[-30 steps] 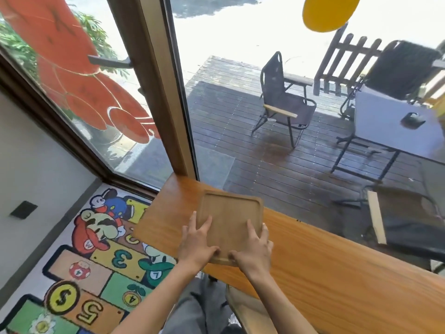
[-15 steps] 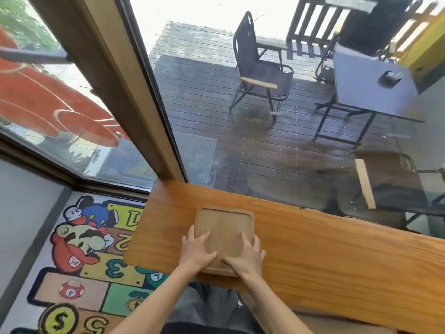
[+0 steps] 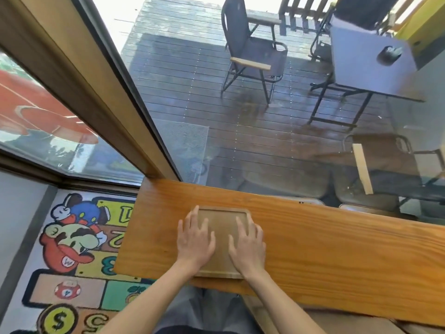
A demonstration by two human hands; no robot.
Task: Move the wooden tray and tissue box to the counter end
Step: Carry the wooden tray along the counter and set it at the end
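Observation:
A square wooden tray [image 3: 222, 221] with a raised rim lies flat on the wooden counter [image 3: 325, 249], near its left end. My left hand [image 3: 195, 239] rests palm down on the tray's left half, fingers spread. On the tray's right half my right hand [image 3: 248, 244] lies the same way. Both hands press on top of the tray without gripping its rim. No tissue box is in view.
The counter's left end [image 3: 127, 227] drops off above a cartoon floor mat [image 3: 72, 237]. A glass window [image 3: 265, 116] and a slanted wooden frame post [image 3: 101, 92] stand along the far edge. The counter runs on to the right.
The tray has come down from a tilted, lifted pose to lie flat on the counter. My hands have slid on top of it, and the view has tipped downward.

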